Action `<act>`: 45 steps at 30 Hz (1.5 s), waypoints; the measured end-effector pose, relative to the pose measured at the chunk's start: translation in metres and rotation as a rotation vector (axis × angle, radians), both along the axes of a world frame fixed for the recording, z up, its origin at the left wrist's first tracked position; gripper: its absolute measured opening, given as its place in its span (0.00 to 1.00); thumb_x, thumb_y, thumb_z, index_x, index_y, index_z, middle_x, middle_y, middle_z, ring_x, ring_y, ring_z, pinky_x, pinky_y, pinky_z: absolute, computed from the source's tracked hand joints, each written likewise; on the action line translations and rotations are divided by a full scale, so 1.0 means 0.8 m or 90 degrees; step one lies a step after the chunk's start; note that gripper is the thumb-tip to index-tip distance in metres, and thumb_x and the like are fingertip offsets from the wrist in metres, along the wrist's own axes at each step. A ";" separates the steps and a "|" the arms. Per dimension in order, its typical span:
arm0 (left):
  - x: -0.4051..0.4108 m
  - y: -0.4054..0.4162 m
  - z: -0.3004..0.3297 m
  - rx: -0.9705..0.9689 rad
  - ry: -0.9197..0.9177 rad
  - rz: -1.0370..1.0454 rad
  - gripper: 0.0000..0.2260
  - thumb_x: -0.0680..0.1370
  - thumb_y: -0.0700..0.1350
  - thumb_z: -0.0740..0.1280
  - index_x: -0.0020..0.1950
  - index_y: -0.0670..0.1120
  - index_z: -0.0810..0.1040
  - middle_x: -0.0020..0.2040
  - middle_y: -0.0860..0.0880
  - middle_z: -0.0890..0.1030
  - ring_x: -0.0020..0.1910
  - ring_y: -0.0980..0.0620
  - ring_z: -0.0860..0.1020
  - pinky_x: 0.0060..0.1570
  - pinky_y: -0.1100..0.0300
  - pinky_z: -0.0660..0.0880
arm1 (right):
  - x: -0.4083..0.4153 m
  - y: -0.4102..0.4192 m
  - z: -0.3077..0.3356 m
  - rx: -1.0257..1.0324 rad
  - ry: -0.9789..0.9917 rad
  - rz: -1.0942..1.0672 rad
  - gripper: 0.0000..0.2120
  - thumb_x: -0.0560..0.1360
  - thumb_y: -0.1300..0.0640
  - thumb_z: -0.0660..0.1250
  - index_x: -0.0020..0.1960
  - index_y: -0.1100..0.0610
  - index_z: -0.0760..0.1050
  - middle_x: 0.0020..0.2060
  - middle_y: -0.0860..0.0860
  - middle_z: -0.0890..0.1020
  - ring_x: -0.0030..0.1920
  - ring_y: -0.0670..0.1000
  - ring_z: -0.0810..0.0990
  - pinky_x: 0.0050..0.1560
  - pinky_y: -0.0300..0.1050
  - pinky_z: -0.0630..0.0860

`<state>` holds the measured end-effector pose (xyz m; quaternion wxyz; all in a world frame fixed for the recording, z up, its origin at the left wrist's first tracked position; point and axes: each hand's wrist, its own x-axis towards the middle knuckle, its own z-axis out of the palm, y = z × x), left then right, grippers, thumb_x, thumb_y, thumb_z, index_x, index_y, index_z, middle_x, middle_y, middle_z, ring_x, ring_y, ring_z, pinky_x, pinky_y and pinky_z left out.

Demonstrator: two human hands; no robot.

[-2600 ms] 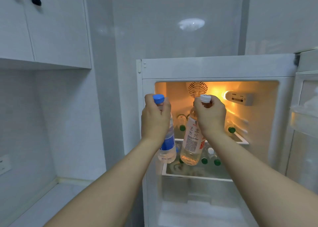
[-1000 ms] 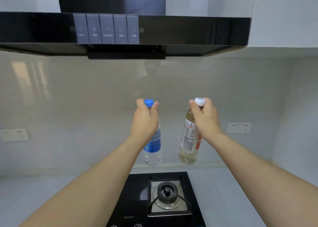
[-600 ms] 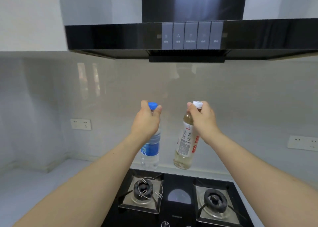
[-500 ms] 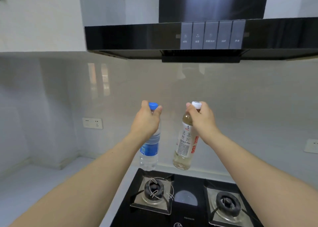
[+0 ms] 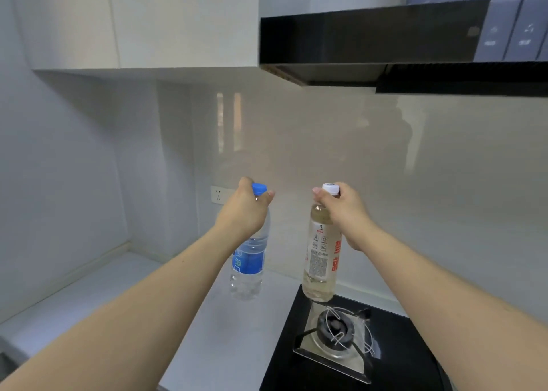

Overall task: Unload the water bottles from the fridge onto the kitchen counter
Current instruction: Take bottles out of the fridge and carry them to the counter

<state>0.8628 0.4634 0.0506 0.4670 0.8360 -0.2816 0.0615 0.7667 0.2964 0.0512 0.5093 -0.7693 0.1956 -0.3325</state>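
My left hand (image 5: 244, 209) grips the neck of a clear water bottle with a blue cap and blue label (image 5: 248, 267). It hangs in the air above the pale kitchen counter (image 5: 98, 289). My right hand (image 5: 345, 209) grips the top of a taller bottle with a white cap and a white-and-red label (image 5: 321, 260), holding pale liquid. That bottle hangs over the back left corner of the black gas hob (image 5: 350, 358). Both bottles are upright and off the surface. The fridge is out of view.
A burner with a wire stand (image 5: 336, 330) sits on the hob's left side. A black range hood (image 5: 370, 43) and a white wall cabinet (image 5: 133, 22) hang overhead. A wall socket (image 5: 218, 194) is on the backsplash behind my left hand.
I have turned from the open fridge to the counter, carrying both bottles. Over the last second the view kept swinging left, so the hob now lies at lower right and bare counter shows at left.
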 end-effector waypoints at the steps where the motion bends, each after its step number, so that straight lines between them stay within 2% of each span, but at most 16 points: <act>1: 0.012 0.004 -0.005 0.005 0.010 0.009 0.19 0.83 0.55 0.60 0.66 0.43 0.66 0.46 0.50 0.75 0.49 0.45 0.75 0.49 0.53 0.70 | 0.012 0.003 -0.004 0.002 0.004 0.010 0.13 0.76 0.49 0.68 0.53 0.58 0.75 0.49 0.54 0.82 0.47 0.53 0.81 0.48 0.47 0.75; 3: 0.041 0.010 -0.017 0.016 0.023 0.026 0.19 0.82 0.55 0.60 0.67 0.44 0.66 0.50 0.49 0.76 0.51 0.45 0.75 0.50 0.53 0.71 | 0.044 0.005 -0.015 -0.006 0.024 0.031 0.13 0.76 0.50 0.68 0.51 0.60 0.75 0.46 0.54 0.81 0.44 0.53 0.80 0.45 0.46 0.74; 6: 0.082 0.011 -0.032 0.041 0.029 0.050 0.19 0.83 0.55 0.60 0.68 0.43 0.66 0.53 0.48 0.76 0.51 0.45 0.74 0.49 0.54 0.70 | 0.091 0.002 -0.031 -0.022 0.046 0.061 0.10 0.76 0.51 0.68 0.45 0.57 0.74 0.40 0.50 0.78 0.40 0.51 0.76 0.41 0.44 0.71; 12: 0.165 0.006 -0.046 0.084 0.029 0.131 0.21 0.83 0.57 0.58 0.68 0.43 0.64 0.54 0.45 0.77 0.53 0.41 0.76 0.53 0.49 0.74 | 0.193 -0.014 -0.051 -0.052 0.088 0.113 0.12 0.75 0.50 0.69 0.45 0.58 0.75 0.43 0.53 0.80 0.43 0.53 0.79 0.44 0.47 0.74; 15: 0.198 0.003 -0.045 0.120 0.010 0.165 0.21 0.83 0.58 0.56 0.67 0.44 0.63 0.51 0.45 0.77 0.50 0.40 0.77 0.52 0.48 0.75 | 0.235 -0.021 -0.051 -0.055 0.117 0.148 0.11 0.75 0.49 0.68 0.47 0.57 0.74 0.47 0.53 0.81 0.48 0.55 0.80 0.48 0.50 0.77; 16: 0.212 0.002 -0.046 0.131 0.003 0.179 0.20 0.83 0.58 0.56 0.66 0.44 0.63 0.50 0.45 0.76 0.49 0.40 0.77 0.52 0.48 0.75 | 0.250 -0.024 -0.051 -0.061 0.132 0.172 0.11 0.75 0.49 0.68 0.47 0.56 0.74 0.48 0.53 0.80 0.48 0.54 0.80 0.45 0.49 0.78; 18: 0.238 0.004 -0.046 0.136 0.001 0.201 0.20 0.83 0.58 0.55 0.66 0.44 0.63 0.50 0.46 0.76 0.49 0.40 0.77 0.52 0.47 0.74 | 0.276 -0.025 -0.052 -0.091 0.174 0.218 0.08 0.76 0.50 0.68 0.47 0.54 0.72 0.47 0.50 0.79 0.44 0.51 0.78 0.35 0.43 0.72; 21: 0.275 0.012 -0.049 0.129 0.014 0.218 0.20 0.82 0.59 0.56 0.65 0.44 0.64 0.48 0.45 0.76 0.48 0.40 0.77 0.49 0.49 0.75 | 0.310 -0.023 -0.057 -0.138 0.208 0.250 0.08 0.76 0.51 0.68 0.51 0.53 0.73 0.47 0.49 0.77 0.42 0.49 0.76 0.31 0.40 0.68; 24: 0.313 0.025 -0.058 0.120 0.037 0.223 0.20 0.82 0.59 0.57 0.63 0.44 0.64 0.47 0.44 0.77 0.43 0.43 0.75 0.42 0.52 0.72 | 0.347 -0.018 -0.066 -0.121 0.208 0.241 0.09 0.76 0.50 0.68 0.51 0.54 0.73 0.49 0.51 0.78 0.45 0.53 0.79 0.31 0.43 0.72; 28: 0.378 0.052 -0.084 0.134 0.064 0.241 0.18 0.82 0.58 0.57 0.61 0.45 0.65 0.39 0.48 0.73 0.38 0.46 0.73 0.39 0.54 0.68 | 0.423 0.008 -0.090 -0.085 0.207 0.255 0.11 0.75 0.50 0.69 0.51 0.56 0.74 0.50 0.55 0.79 0.46 0.56 0.80 0.30 0.44 0.72; 38: 0.517 0.129 -0.135 0.128 0.105 0.262 0.15 0.82 0.58 0.58 0.58 0.47 0.66 0.41 0.49 0.74 0.39 0.47 0.73 0.40 0.53 0.71 | 0.587 0.088 -0.139 -0.099 0.220 0.316 0.12 0.75 0.49 0.68 0.51 0.57 0.74 0.48 0.53 0.80 0.49 0.54 0.80 0.44 0.51 0.77; 45: 0.615 0.217 -0.185 0.149 0.129 0.303 0.14 0.82 0.57 0.60 0.57 0.47 0.67 0.40 0.48 0.76 0.35 0.48 0.73 0.34 0.55 0.69 | 0.710 0.170 -0.185 -0.104 0.251 0.340 0.13 0.73 0.49 0.71 0.50 0.56 0.75 0.46 0.51 0.79 0.47 0.52 0.80 0.49 0.54 0.79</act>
